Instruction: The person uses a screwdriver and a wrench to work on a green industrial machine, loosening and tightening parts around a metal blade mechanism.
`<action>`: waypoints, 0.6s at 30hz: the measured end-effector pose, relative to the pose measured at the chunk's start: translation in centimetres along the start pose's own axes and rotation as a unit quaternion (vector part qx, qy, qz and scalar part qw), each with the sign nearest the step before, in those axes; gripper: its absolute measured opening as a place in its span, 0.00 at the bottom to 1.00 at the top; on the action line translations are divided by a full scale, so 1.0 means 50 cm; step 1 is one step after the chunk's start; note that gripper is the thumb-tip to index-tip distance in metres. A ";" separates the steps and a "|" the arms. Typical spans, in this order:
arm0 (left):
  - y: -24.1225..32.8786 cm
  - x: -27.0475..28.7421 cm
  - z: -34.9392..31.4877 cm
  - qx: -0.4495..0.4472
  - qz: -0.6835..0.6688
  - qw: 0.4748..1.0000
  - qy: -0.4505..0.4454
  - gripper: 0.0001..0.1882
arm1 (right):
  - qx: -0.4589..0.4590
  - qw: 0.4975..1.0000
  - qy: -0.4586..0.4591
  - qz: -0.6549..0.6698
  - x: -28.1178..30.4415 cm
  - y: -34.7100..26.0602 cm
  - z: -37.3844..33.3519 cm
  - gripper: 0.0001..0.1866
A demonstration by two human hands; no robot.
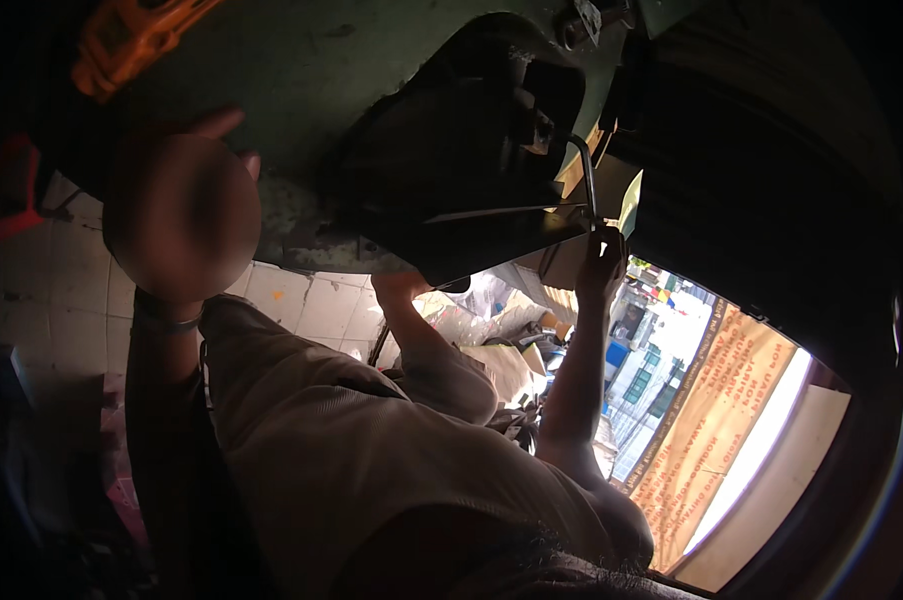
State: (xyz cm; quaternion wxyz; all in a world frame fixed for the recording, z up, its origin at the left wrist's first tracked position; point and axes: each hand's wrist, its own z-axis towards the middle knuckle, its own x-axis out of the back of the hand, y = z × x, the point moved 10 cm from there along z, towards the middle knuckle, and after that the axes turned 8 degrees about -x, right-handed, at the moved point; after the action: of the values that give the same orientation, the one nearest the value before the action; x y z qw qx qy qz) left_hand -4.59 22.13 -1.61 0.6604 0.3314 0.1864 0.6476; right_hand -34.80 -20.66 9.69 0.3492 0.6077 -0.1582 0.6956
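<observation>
My left hand (183, 215) reaches up at the left, a dark band round its wrist. A blurred patch covers most of it; two stretched fingers show past the patch, against a worn dark green metal panel (281, 90). On the right, my right hand (601, 258) is raised and closed round the lower end of a bent metal rod (587, 165). The rod runs up from my fist and turns left toward a dark bracket (537, 128) in the panel's opening. Shadow hides how the rod meets it. A thin dark sheet edge (511, 212) points toward my right hand.
An orange object (136, 45) lies on the panel at top left; a red frame (9, 195) stands at the left edge. Below are pale floor tiles (316, 305) and a heap of clutter (511, 375). An orange banner (716, 430) hangs across the bright opening at right.
</observation>
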 end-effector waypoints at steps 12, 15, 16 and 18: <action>0.000 -0.005 0.007 -0.010 -0.025 0.999 -0.024 0.13 | -0.117 0.991 -0.031 0.059 0.005 0.001 -0.082 0.06; 0.001 -0.006 0.002 -0.013 -0.027 0.999 -0.041 0.13 | -0.120 0.990 -0.036 0.062 0.010 -0.030 -0.101 0.07; 0.002 -0.008 -0.001 -0.019 -0.033 0.998 -0.055 0.13 | -0.139 0.987 -0.040 0.064 0.013 -0.032 -0.108 0.08; 0.006 -0.008 0.003 -0.017 -0.030 0.998 -0.058 0.14 | -0.154 0.986 -0.051 0.049 0.021 -0.042 -0.126 0.09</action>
State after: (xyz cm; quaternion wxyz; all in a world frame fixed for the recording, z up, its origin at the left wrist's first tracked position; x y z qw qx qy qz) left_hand -4.73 21.70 -1.38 0.6946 0.3512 0.1465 0.6106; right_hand -38.02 -14.83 8.95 0.3960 0.5725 -0.3104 0.6473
